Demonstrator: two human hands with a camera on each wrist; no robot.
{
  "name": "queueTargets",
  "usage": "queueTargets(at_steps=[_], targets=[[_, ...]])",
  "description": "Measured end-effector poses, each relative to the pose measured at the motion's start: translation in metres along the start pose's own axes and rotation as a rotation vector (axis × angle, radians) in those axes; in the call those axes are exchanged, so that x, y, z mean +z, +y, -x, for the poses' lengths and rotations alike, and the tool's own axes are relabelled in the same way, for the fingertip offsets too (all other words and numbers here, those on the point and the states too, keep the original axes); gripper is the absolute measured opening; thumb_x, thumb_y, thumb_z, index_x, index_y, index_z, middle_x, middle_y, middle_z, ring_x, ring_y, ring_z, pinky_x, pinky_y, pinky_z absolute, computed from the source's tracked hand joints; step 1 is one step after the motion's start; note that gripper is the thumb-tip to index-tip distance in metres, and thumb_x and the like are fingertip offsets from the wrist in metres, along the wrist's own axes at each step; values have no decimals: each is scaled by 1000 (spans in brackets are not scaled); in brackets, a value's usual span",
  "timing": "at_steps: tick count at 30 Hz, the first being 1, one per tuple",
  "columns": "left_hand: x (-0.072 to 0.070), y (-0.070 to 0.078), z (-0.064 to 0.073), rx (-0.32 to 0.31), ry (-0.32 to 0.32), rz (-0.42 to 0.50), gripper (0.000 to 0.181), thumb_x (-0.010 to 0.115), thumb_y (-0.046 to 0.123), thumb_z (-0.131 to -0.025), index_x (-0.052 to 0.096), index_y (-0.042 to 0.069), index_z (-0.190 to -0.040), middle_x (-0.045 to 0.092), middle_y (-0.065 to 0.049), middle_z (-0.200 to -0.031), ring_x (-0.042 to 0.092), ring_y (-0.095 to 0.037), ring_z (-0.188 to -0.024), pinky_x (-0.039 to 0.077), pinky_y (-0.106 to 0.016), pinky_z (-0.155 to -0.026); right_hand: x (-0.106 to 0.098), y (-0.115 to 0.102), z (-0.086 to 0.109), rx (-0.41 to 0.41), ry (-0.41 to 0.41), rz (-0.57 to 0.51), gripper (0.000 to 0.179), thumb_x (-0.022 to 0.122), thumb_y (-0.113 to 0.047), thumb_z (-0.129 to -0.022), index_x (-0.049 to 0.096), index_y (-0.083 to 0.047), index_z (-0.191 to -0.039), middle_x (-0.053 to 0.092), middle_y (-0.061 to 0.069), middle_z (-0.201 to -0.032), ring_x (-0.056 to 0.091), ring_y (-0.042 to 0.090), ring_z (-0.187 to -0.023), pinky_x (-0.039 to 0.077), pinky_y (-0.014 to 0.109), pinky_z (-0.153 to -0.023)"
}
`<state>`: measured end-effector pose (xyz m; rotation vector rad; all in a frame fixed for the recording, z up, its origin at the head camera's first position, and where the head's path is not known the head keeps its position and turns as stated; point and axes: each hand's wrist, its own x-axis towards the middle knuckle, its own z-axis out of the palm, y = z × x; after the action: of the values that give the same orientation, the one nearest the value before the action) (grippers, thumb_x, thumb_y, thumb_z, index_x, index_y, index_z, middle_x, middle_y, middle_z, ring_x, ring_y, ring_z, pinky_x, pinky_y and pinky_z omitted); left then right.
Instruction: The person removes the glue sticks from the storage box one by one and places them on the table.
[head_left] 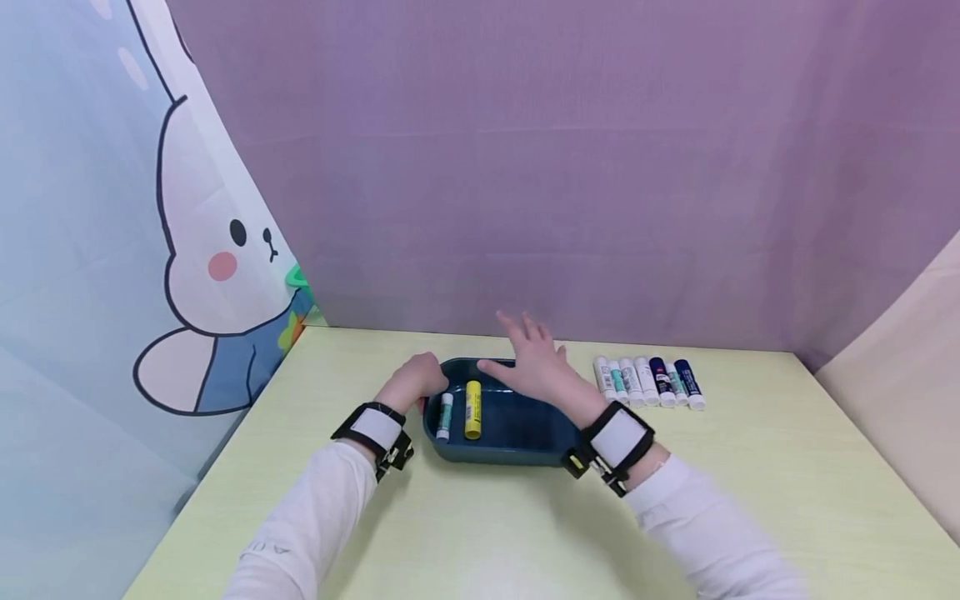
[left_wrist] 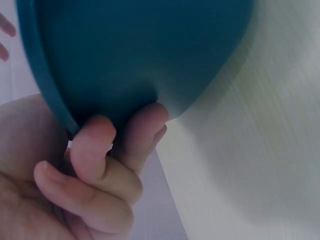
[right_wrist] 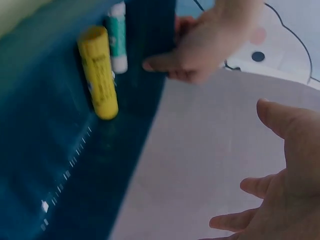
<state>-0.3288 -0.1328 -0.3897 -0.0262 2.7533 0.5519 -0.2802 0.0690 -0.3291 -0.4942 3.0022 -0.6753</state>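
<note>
A dark teal plastic tray [head_left: 525,421] with rounded corners stands on the table. Inside it, toward the left end, lie a yellow glue stick [head_left: 472,410] and a smaller white-and-green glue stick [head_left: 445,417]. My left hand [head_left: 422,379] grips the tray's left rim; in the left wrist view its curled fingers [left_wrist: 92,145] press the outer wall, and the right wrist view shows the thumb inside. Over the back right part of the tray hovers my right hand [head_left: 536,367], fingers spread and holding nothing. Part of the tray's right end is hidden behind that wrist.
Right of the tray, several glue sticks [head_left: 645,382] with white, green and dark blue parts lie side by side in a row on the pale table [head_left: 495,533]. A purple cloth [head_left: 562,183] hangs behind the table, and a rabbit-print cloth [head_left: 82,250] hangs at the left.
</note>
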Motion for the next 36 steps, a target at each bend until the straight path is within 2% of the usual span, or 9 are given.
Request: queueTargets(at_steps=[9,15,23,30,36], targets=[[0,0,3,6,12,-1,30,51,14,-92,59,-6,-112,65,-22,-104,62,-20,-44,50,-25,-42,44,-8,2,26,-55,-2,84,57,-60,-85,17,-28,-151,13,15,-157,11,44,-142,17,70,-105],[1,0,2,15,11,5,29,52,14,-91,59,-7,-111,66,-20,-92,62,-19,-44,50,-25,-41,66,-7,4,56,-105,-1,83,59,-57,-85,20,-25,-151,15,16,-156,14,45,-141,24,68,-104],[1,-1,1,13,3,15,31,51,13,-91,57,-8,-113,64,-14,-73,62,-18,-44,51,-25,-43,81,-9,0,85,-91,24,80,62,-50,-87,23,-20,-150,21,18,-154,22,43,-139,33,63,-102],[-1,-1,3,17,8,-6,28,51,12,-91,60,-8,-109,64,-15,-74,61,-17,-42,49,-25,-41,93,-10,-7,116,-98,21,82,64,-46,-86,27,-7,-148,34,20,-146,38,38,-128,40,54,-101],[-2,0,3,14,5,-10,28,50,12,-90,60,-8,-109,66,-17,-77,62,-18,-43,49,-25,-41,100,-11,-15,161,-93,17,82,67,-44,-85,31,0,-144,41,21,-137,44,34,-120,44,48,-99]])
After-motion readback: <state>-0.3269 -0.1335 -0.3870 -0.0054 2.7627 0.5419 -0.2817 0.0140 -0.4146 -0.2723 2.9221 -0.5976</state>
